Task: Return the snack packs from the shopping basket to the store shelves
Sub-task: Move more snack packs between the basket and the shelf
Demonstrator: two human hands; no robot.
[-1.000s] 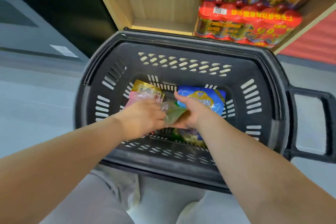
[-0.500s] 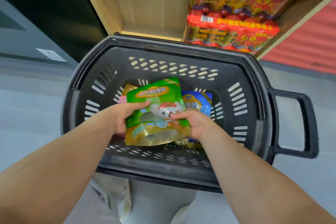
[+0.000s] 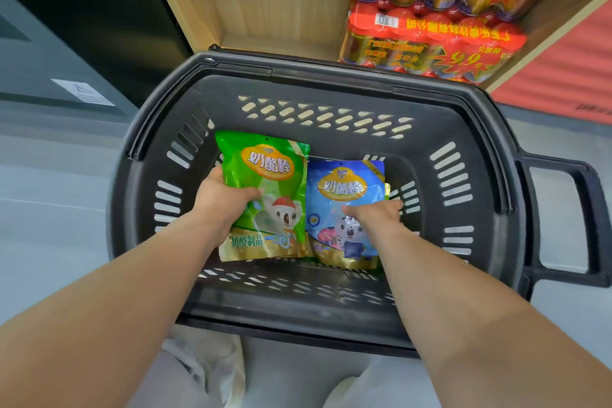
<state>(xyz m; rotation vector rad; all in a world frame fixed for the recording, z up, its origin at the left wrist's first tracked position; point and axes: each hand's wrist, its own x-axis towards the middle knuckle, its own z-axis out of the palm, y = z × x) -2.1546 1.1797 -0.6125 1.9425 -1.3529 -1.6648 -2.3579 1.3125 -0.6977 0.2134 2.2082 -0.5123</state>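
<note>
Green snack pack (image 3: 265,182) is gripped by left hand (image 3: 222,205), thumb across its face, fingers hidden behind it. It is held upright inside black basket (image 3: 331,76). Blue snack pack (image 3: 344,189), also in the basket and touching it on the right, is gripped at its right edge by right hand (image 3: 374,214). Wooden shelf (image 3: 265,10) is seen beyond the fingers, with red multipacks (image 3: 430,36) stacked in it.

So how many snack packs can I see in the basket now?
2: a green pack gripped by the left hand and a blue pack gripped by the right hand. More may lie hidden beneath them.
</note>
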